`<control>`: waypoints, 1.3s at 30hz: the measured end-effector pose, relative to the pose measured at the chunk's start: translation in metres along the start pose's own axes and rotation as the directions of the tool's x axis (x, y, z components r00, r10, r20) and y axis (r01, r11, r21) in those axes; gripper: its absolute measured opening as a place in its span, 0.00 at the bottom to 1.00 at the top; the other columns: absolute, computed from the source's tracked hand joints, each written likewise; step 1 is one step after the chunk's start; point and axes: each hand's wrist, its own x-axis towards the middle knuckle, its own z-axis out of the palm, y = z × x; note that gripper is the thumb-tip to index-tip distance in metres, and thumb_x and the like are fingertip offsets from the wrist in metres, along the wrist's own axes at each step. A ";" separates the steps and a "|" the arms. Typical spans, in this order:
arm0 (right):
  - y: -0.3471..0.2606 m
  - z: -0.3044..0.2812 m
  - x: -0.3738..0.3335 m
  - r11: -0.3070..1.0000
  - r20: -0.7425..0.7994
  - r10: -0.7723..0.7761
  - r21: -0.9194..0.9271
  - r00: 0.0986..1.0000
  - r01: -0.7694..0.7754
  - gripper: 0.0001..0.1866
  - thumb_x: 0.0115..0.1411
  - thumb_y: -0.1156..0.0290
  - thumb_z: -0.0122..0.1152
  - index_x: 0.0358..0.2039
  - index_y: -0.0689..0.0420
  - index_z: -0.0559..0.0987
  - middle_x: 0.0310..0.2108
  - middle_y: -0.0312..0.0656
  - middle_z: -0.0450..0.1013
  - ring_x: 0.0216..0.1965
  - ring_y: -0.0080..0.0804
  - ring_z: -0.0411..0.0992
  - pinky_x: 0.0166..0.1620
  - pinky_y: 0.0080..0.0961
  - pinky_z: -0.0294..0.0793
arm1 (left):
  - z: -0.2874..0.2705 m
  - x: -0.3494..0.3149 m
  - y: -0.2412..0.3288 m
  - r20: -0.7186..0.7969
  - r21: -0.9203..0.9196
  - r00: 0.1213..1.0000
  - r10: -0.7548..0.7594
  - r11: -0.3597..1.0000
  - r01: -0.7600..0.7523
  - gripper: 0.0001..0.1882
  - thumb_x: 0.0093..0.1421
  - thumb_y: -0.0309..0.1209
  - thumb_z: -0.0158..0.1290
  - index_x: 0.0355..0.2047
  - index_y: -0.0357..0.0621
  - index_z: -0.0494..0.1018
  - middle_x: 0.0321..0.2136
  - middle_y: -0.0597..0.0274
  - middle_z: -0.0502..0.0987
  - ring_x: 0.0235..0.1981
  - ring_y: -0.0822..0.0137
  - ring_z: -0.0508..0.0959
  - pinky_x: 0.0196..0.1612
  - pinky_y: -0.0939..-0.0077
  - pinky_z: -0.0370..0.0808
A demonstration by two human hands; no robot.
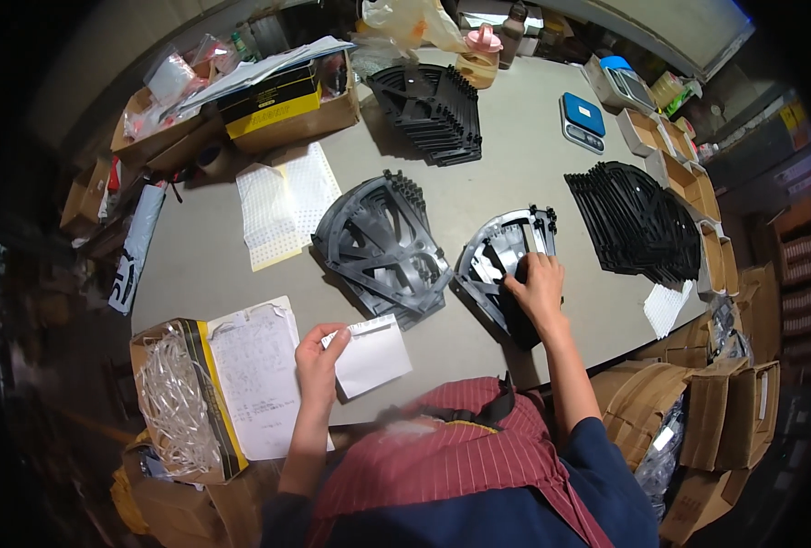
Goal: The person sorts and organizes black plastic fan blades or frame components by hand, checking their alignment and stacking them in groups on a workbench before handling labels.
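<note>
Pressing right hand (pixel 540 285) on black ribbed plastic part (pixel 501 260).

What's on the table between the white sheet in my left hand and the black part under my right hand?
In the head view, another black fan-shaped plastic frame lies between them.

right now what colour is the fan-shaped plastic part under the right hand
Black fan-shaped plastic part, under the right hand; head view.

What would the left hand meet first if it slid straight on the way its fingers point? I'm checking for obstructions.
Likely the middle stack of black plastic frames, beyond the white sheet the left hand pinches.
</note>
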 end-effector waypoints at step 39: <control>0.060 -0.001 0.018 0.940 0.053 0.283 -0.214 0.958 -0.266 0.17 0.57 0.59 0.68 0.32 0.63 0.80 0.32 0.53 0.79 0.34 0.54 0.80 0.37 0.47 0.80 | 0.010 -0.002 0.001 0.009 -0.014 1.000 -0.007 1.000 0.007 0.09 0.63 0.26 0.61 0.41 0.35 0.78 0.34 0.61 0.81 0.33 0.76 0.78 0.40 0.83 0.74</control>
